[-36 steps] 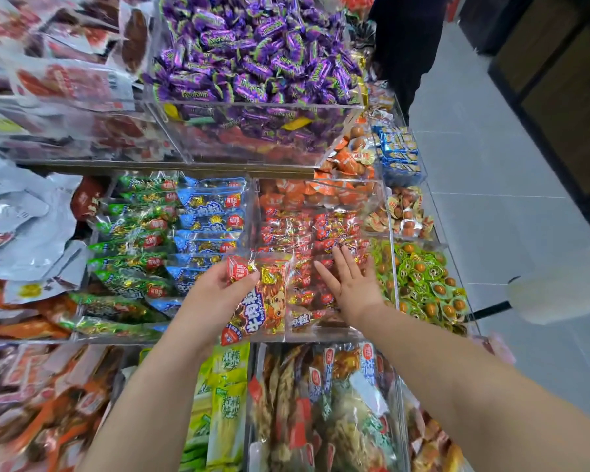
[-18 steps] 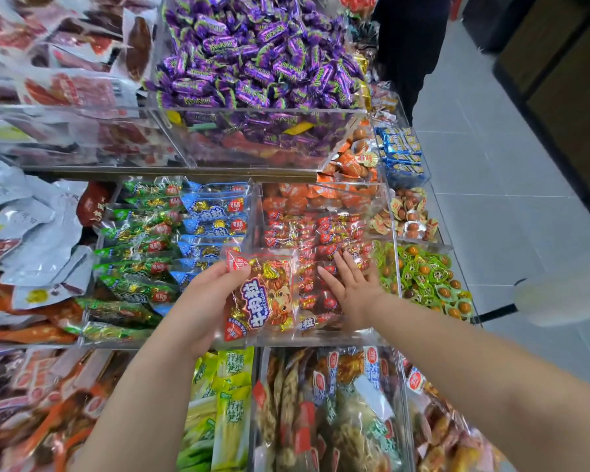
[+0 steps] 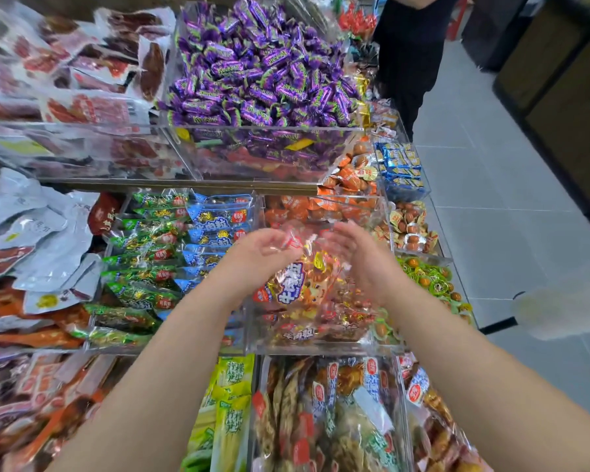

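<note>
A red-orange snack packet (image 3: 297, 284) with blue lettering lies tilted over the clear bin (image 3: 321, 349) of like red packets in the middle shelf row. My left hand (image 3: 259, 253) is at the packet's upper left, its blurred fingers curled round the top edge. On the packet's right side my right hand (image 3: 358, 264) stands edge-on with fingers straight and blurred, touching or nearly touching it. Both forearms reach in from the bottom of the head view.
Blue packets (image 3: 218, 226) and green packets (image 3: 140, 267) fill the bin to the left. Purple candies (image 3: 259, 80) are heaped in the bin above. Green-rimmed cups (image 3: 426, 277) sit to the right. A person in dark clothes (image 3: 413, 46) stands in the tiled aisle. A blurred white object (image 3: 566, 308) is at the right.
My left hand has carried the packet right and forward over the red-packet bin. My right hand has lifted off the packets and turned edge-on beside the packet.
</note>
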Available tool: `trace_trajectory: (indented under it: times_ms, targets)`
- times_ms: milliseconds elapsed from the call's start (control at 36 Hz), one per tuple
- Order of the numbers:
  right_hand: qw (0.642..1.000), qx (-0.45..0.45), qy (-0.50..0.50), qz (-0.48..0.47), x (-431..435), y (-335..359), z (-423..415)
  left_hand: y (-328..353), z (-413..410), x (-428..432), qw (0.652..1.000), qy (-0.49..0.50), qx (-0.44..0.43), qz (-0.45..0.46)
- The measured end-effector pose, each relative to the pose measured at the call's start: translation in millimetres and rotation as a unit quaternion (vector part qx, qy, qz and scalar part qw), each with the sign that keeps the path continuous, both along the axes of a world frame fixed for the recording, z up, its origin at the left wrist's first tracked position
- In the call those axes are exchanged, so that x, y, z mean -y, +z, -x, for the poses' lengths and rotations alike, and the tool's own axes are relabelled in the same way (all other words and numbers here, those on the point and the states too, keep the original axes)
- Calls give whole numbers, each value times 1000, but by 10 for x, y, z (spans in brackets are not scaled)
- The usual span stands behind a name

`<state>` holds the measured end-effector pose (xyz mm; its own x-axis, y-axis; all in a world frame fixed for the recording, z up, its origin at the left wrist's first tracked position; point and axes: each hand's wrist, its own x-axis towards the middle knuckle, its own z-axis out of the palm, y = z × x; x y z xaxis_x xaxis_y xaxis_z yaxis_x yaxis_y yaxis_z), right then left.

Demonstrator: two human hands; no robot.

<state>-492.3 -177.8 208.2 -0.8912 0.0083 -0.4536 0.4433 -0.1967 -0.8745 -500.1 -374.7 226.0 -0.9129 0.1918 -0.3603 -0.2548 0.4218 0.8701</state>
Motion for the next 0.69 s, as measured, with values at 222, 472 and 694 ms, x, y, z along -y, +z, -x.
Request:
trace_trajectory:
  times_ms: [222, 472, 694]
  targets:
    - [903, -24, 300, -307, -196, -23, 114, -35, 298, -179, 998, -33, 13, 50]
    - [902, -52, 83, -421, -453, -235, 225, -629, 777, -518, 922, -153, -114, 336]
    - [926, -133, -8, -353, -479, -258, 433, -1201, 831, -603, 850, -240, -27, 468]
